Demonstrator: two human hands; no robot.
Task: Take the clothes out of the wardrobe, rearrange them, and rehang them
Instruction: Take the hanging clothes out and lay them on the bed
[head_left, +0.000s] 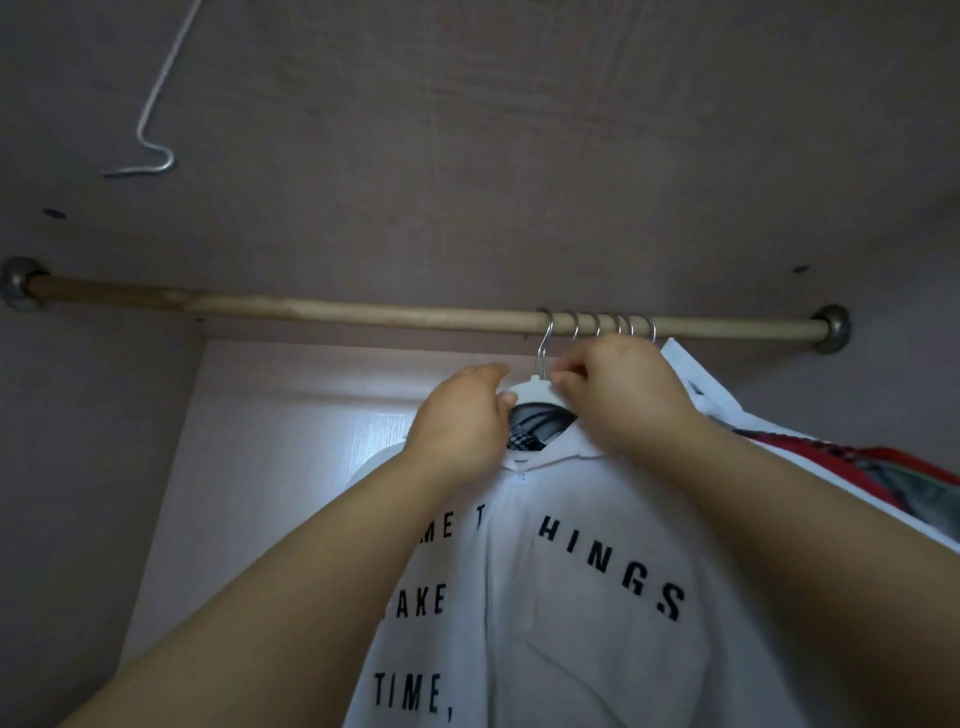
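Observation:
A white shirt (561, 597) with black lettering hangs on a white hanger (530, 391), whose metal hook (545, 343) sits over the wooden rail (311, 306). My left hand (462, 421) grips the hanger's left shoulder and the collar. My right hand (618, 395) pinches the hanger at the base of its hook. Several more hanger hooks (623, 327) crowd the rail just to the right, partly hidden behind my right hand.
More clothes hang at the right: a white garment (696, 379) and a red and grey one (883, 473). A bare wire hook (150, 156) dangles at the upper left. The wardrobe's ceiling is close above the rail. The rail's left stretch carries no hangers.

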